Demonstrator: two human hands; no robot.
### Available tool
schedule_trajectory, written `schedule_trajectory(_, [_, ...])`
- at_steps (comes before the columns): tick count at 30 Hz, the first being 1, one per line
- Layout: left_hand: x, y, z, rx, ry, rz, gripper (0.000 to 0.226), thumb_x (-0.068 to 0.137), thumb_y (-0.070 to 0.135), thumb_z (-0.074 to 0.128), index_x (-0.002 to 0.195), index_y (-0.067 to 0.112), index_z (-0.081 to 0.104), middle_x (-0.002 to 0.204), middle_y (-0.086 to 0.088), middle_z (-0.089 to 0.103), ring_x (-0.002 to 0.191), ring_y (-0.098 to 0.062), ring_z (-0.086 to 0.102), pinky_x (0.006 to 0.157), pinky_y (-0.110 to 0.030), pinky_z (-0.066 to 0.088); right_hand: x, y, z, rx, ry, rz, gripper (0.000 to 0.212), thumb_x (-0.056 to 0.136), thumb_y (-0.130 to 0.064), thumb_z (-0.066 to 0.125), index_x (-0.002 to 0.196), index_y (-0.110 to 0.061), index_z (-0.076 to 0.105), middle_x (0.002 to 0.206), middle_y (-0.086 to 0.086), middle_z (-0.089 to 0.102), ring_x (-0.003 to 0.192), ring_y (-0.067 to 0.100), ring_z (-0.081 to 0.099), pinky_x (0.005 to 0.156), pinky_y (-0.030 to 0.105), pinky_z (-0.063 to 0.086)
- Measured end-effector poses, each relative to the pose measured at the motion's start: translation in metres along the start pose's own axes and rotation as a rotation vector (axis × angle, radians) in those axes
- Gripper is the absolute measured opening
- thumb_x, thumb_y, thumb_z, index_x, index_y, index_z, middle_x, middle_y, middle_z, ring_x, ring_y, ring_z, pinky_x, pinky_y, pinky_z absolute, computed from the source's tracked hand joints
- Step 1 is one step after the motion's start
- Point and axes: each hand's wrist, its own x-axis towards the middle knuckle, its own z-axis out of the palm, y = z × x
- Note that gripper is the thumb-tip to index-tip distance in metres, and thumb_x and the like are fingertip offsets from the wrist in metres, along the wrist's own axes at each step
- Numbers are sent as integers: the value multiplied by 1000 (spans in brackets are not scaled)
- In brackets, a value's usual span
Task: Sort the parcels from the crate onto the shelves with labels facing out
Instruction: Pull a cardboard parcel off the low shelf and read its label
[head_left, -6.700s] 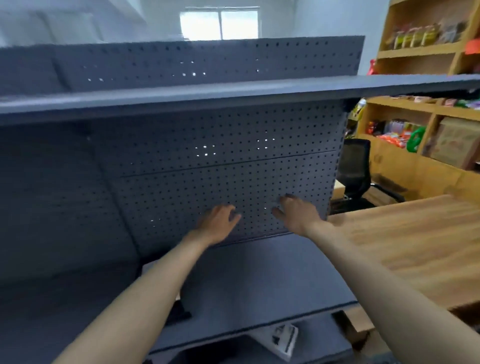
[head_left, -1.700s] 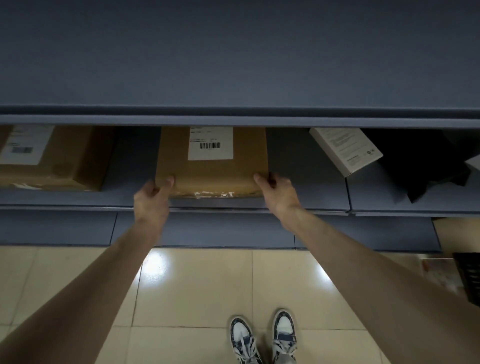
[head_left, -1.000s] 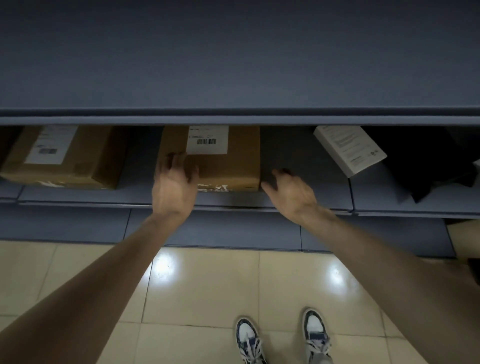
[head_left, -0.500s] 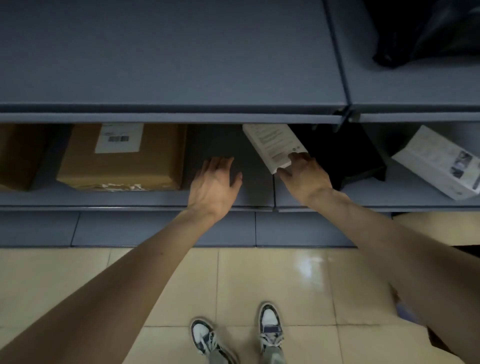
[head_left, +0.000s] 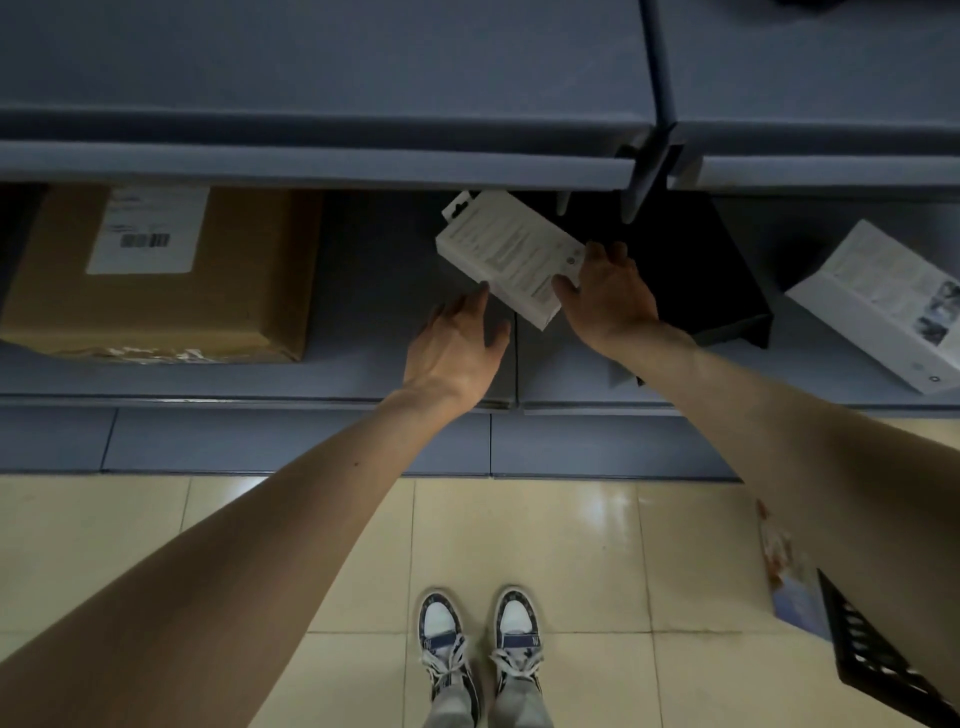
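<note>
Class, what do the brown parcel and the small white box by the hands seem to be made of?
Brown parcel: likely corrugated cardboard, matte tan, with a white paper barcode label and tape along its front edge.
Small white box: probably thin, smooth printed card, with a hang-tab hole at its top.

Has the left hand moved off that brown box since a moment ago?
Yes. The left hand has left the brown box and gone right along the shelf, now reaching the white box that the right hand holds.

On the lower shelf (head_left: 363, 374), a cardboard box (head_left: 156, 291) sits at left, a tilted carton (head_left: 506, 257) in the middle between two hands, another carton (head_left: 883, 301) lying well to its right.
</note>
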Motion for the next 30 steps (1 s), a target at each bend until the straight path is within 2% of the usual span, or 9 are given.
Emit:
schedule_trajectory(4, [4,1,4,-24,-37,-22,60,105,45,37,159,29,18,149,-10,45,137,-33,44,104,-48,47,12,-3,-3,-34,-31,52,54,101,-43,41,137,-3,46,139,23,35,128,38,36,102,45,39])
schedule_trajectory(7, [7,-4,7,-63,-17,-8,52,106,44,35,155,31,25,139,-10,54,123,-34,55,95,-47,52,10,-5,2,38,-66,86,52,101,-42,44,134,-2,47,139,22,36,128,37,35,102,42,38])
schedule_trajectory(11, [5,-11,11,-219,24,-32,41,106,36,38,145,23,38,133,-9,60,111,-30,63,87,-45,58,-7,-15,20,295,-87,153,54,99,-35,52,132,6,42,138,22,46,129,37,43,105,41,39])
schedule_trajectory(16, [-23,-25,21,-223,98,-5,41,105,32,38,144,18,39,123,-12,61,100,-31,62,78,-48,59,-42,-20,49,424,-99,228,35,99,-30,52,108,1,64,117,24,61,113,39,54,92,40,46])
schedule_trajectory(22, [-53,-29,29,-238,108,-49,51,107,29,36,155,13,31,131,-13,55,117,-27,54,95,-45,53,-76,-19,62,635,1,289,27,95,-28,61,110,-6,61,118,14,57,109,27,55,95,37,50])
schedule_trajectory(24, [-54,-27,26,-251,89,-51,49,107,32,35,152,14,36,132,-12,55,120,-26,51,96,-45,52,-82,-19,55,728,24,280,29,96,-24,61,119,-8,55,120,5,61,104,18,60,82,23,54])
schedule_trajectory(26, [-52,-25,22,-244,64,-30,43,108,33,34,143,14,47,132,-11,56,121,-26,49,95,-44,51,-88,-21,41,785,48,270,33,96,-19,60,127,-10,50,115,-3,63,96,11,60,67,6,46])
schedule_trajectory(27, [-52,-25,20,-248,56,-15,40,108,34,35,137,14,53,132,-11,56,121,-27,49,94,-43,50,-90,-22,36,786,75,255,35,96,-17,61,128,-11,50,114,-3,64,95,10,60,67,7,46])
schedule_trajectory(30, [-51,-20,10,-322,47,8,37,108,35,36,129,17,60,132,-9,54,118,-26,52,91,-36,49,-95,-27,25,685,185,155,40,90,-17,67,127,-12,53,118,4,63,99,20,65,84,33,56])
